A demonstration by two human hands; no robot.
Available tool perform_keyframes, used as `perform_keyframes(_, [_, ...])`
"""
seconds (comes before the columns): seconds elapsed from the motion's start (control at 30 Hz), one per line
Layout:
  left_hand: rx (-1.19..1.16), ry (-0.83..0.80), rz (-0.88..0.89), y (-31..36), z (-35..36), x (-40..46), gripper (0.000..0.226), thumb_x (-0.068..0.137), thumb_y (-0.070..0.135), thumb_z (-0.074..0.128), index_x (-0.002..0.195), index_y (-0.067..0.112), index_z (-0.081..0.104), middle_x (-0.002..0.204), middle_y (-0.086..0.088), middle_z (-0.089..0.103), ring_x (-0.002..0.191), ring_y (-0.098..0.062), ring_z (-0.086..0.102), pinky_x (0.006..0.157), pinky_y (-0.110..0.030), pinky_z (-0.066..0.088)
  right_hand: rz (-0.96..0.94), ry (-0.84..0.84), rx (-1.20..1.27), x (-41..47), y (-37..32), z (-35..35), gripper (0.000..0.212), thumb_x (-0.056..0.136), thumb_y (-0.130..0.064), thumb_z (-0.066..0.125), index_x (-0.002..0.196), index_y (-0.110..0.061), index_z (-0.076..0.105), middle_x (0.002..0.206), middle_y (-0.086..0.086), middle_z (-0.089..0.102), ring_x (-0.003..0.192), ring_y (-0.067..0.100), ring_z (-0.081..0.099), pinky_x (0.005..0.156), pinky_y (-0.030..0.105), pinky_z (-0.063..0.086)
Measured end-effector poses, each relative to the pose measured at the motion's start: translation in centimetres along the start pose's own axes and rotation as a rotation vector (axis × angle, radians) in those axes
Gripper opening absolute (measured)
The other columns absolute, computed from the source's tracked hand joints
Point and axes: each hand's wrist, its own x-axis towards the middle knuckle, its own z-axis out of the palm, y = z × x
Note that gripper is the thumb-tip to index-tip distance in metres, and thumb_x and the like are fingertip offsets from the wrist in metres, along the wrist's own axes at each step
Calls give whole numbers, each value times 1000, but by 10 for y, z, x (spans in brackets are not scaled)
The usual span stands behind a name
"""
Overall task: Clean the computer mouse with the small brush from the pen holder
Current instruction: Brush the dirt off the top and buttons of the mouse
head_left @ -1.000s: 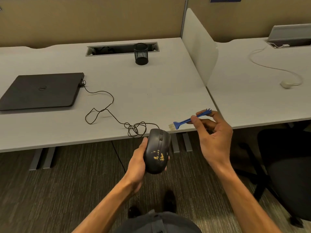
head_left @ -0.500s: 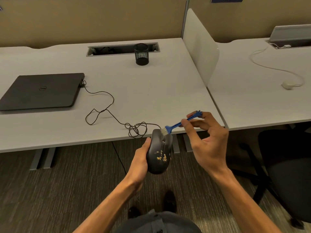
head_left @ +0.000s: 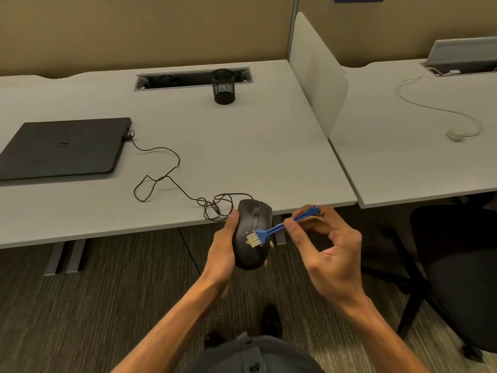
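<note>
My left hand (head_left: 222, 254) grips a black wired computer mouse (head_left: 251, 254) in the air, just in front of the desk's near edge. Yellowish crumbs lie on the mouse's back. My right hand (head_left: 328, 254) pinches the handle of a small blue brush (head_left: 279, 227) between thumb and fingers. The brush's pale bristles rest on the crumbs in the middle of the mouse. The black mesh pen holder (head_left: 223, 87) stands far back on the desk and looks empty.
The mouse cable (head_left: 161, 179) trails in loops across the grey desk (head_left: 242, 146) to a closed black laptop (head_left: 61, 148) at left. A white divider panel (head_left: 317, 74) separates a second desk with a white cable (head_left: 441, 109). A dark chair (head_left: 457, 278) stands at right.
My right hand moved the brush down and left, from beside the mouse's front end onto the crumbs on its back. Fewer crumbs show now. My left hand tilted the mouse slightly.
</note>
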Motion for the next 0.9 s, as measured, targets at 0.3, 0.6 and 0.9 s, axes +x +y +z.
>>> perform_keyframes(0.3, [-7,51,-29,2,-2,0,51,91,59,32,89,33,76,86,-9,78,74,-23,72,76,-43,56,22,-3,95,-6,-1,-8,12,85,-19,69,95,-15,65,88,-8,71,80,6,72,73,15,55])
perform_keyframes(0.6, [-9,66,-67,4,-2,-1,51,96,54,27,88,38,76,89,-8,78,83,-22,71,85,-44,51,34,143,19,-1,9,-15,15,86,-20,71,98,-13,63,88,-16,71,82,2,71,74,13,55])
perform_keyframes(0.9, [-76,134,-121,10,3,-5,52,94,54,31,84,33,77,102,-12,76,106,-34,65,105,-57,39,44,147,-30,0,12,-11,17,85,-22,69,98,-13,62,83,-10,69,81,0,70,74,16,57])
